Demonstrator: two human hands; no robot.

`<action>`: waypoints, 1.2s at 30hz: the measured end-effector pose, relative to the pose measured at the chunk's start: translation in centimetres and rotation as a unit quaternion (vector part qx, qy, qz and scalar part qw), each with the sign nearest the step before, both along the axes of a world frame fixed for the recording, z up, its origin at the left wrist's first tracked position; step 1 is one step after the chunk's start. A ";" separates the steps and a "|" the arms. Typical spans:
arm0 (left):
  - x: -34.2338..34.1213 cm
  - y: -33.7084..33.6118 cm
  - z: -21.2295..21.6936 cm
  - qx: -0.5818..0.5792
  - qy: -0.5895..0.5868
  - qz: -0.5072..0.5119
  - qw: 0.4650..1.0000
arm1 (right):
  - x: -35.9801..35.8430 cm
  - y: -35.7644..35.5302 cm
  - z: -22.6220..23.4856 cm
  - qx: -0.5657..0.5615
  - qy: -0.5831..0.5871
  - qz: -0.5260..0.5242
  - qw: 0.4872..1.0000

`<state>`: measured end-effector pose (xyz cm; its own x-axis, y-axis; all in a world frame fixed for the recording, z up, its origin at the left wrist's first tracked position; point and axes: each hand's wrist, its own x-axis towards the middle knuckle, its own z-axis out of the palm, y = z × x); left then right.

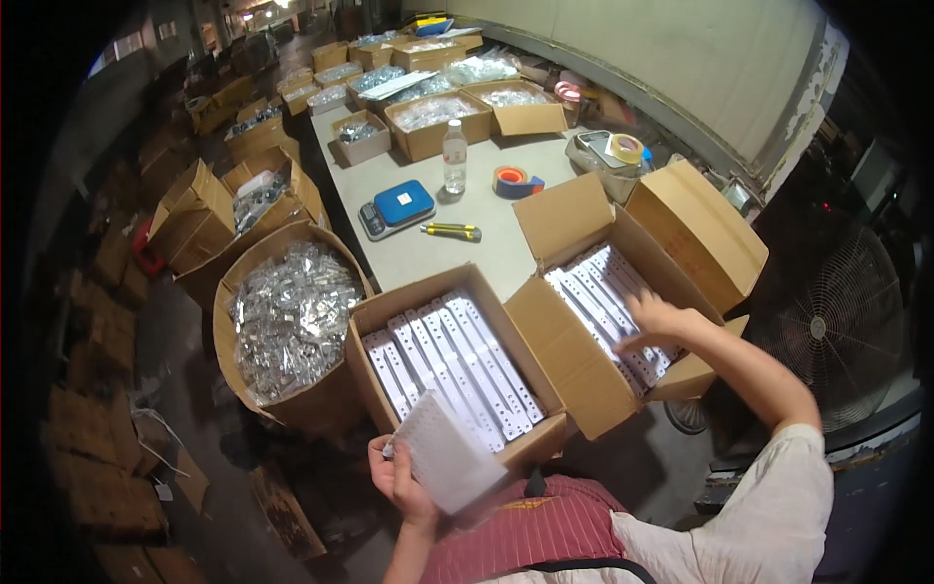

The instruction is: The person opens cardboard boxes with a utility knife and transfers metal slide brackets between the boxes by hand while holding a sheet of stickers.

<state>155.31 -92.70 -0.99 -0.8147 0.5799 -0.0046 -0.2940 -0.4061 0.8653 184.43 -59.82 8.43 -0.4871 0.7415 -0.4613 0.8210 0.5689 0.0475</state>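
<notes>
My left hand (397,474) holds a stack of white perforated strips (443,453) just below the near cardboard box (389,310), which is filled with rows of the same white strips (449,362). My right hand (660,319) reaches with fingers spread into a second open box (574,219) on the right and rests on the white strips (608,292) packed inside it. I cannot tell whether it grips any strip.
A table (428,255) carries a blue scale (397,207), a yellow utility knife (451,231), a water bottle (454,156), tape rolls (514,181) and several boxes of bagged parts. A round carton of bagged metal parts (290,316) stands left. A floor fan (827,326) is right.
</notes>
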 end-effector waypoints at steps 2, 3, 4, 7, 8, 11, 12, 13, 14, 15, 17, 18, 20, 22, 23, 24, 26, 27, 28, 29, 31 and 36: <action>0.5 0.8 0.2 -0.008 0.015 -0.016 1.000 | 5.0 1.0 -3.2 -0.136 -0.034 -0.089 0.986; 0.4 0.7 0.3 -0.016 0.024 -0.016 0.999 | 5.2 -0.1 -4.3 -0.107 -0.030 -0.081 0.991; 0.4 0.5 0.4 -0.019 0.028 -0.011 0.999 | 5.1 -0.2 -4.4 -0.123 0.030 -0.054 0.990; 0.7 0.2 0.4 -0.024 0.008 -0.004 1.000 | 5.3 -0.7 -4.5 -0.061 0.097 0.013 0.993; 0.9 0.3 0.6 -0.027 0.009 0.004 1.000 | 5.8 -0.8 -5.2 -0.015 0.106 0.053 0.993; 1.3 0.4 1.1 -0.007 -0.001 -0.009 1.000 | 5.9 -1.0 -6.1 0.051 0.125 0.036 0.990; 1.2 0.5 0.9 -0.008 0.000 -0.002 1.000 | 6.1 -1.0 -6.3 0.120 0.156 0.011 0.980; 1.2 0.5 0.5 -0.011 0.007 -0.006 1.000 | 6.4 -1.0 -6.4 0.130 0.177 0.016 0.976; 1.2 0.4 0.3 -0.015 0.014 -0.010 1.000 | 6.6 -0.5 -6.4 0.128 0.179 0.023 0.975; 1.3 0.5 0.8 -0.015 0.009 -0.009 1.000 | 6.7 -0.1 -6.5 0.091 0.182 0.016 0.979; 1.0 0.4 0.0 -0.009 0.014 -0.007 1.000 | 7.1 0.2 -6.7 0.075 0.196 0.040 0.977; 0.9 0.3 -0.3 -0.003 0.018 -0.008 1.000 | 6.5 -0.1 -6.2 0.072 0.197 0.048 0.977; 0.8 0.3 0.1 -0.005 0.005 0.002 1.000 | 5.7 -1.8 -2.8 0.068 0.275 -0.026 0.959; 0.8 0.3 1.1 -0.016 -0.024 -0.011 1.000 | 5.6 -3.8 0.5 0.071 0.307 -0.071 0.946; 0.5 0.1 1.0 -0.027 -0.026 -0.003 0.999 | 5.1 -5.2 1.6 0.017 0.370 -0.126 0.920; 0.2 0.0 0.8 -0.030 -0.025 0.006 0.999 | 4.4 -6.7 2.6 -0.038 0.427 -0.180 0.886; -0.4 -0.2 0.5 -0.023 -0.050 -0.010 0.998 | 2.3 -10.2 5.1 -0.062 0.482 -0.174 0.856; -0.8 -0.2 -0.2 -0.011 -0.061 -0.015 0.998 | 1.0 -12.0 5.2 -0.132 0.551 -0.188 0.802; -1.1 -0.6 -0.4 -0.013 -0.058 -0.012 0.998 | -0.7 -13.5 5.7 -0.213 0.564 -0.197 0.773; -1.6 -1.1 -0.6 0.008 -0.102 -0.030 0.994 | -2.8 -15.0 4.9 -0.269 0.572 -0.208 0.746; -1.8 -1.8 -2.7 0.205 -0.229 -0.092 0.947 | -6.9 -17.0 3.3 -0.421 0.544 -0.236 0.687; -2.6 -4.0 -3.3 0.297 -0.360 -0.090 0.880 | -16.1 -17.8 -7.1 -0.384 0.491 -0.151 0.767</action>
